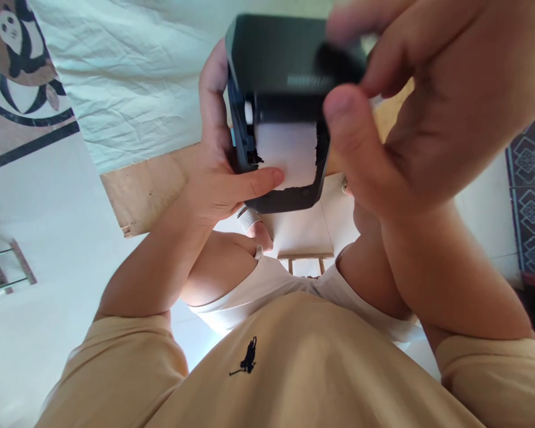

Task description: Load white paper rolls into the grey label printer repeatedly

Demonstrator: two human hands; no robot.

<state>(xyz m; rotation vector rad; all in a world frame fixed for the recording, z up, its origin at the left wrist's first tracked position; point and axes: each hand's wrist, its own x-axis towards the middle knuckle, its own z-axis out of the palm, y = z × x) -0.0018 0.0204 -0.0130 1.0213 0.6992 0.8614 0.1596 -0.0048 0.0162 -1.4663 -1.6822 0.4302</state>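
A dark grey handheld device that looks like a small label printer (pixel 267 56) is raised in front of me. In its lower half a compartment shows a white paper roll (pixel 289 151). My left hand (pixel 225 160) wraps round the device's left side, its thumb lying across the compartment's lower left edge and the white roll. At the upper right corner, my right hand (pixel 396 107) pinches the device's dark cover between thumb and fingers. The fingertips there are smeared by motion, and a blurred black patch beside them is hard to make out.
Behind the device stands a wooden board or table (pixel 149 187), partly covered by a pale green cloth (pixel 116 77). A panda-patterned mat (pixel 22 83) lies at the upper left, a small rack (pixel 9 267) at the left edge. A dark patterned strip (pixel 532 196) runs along the right.
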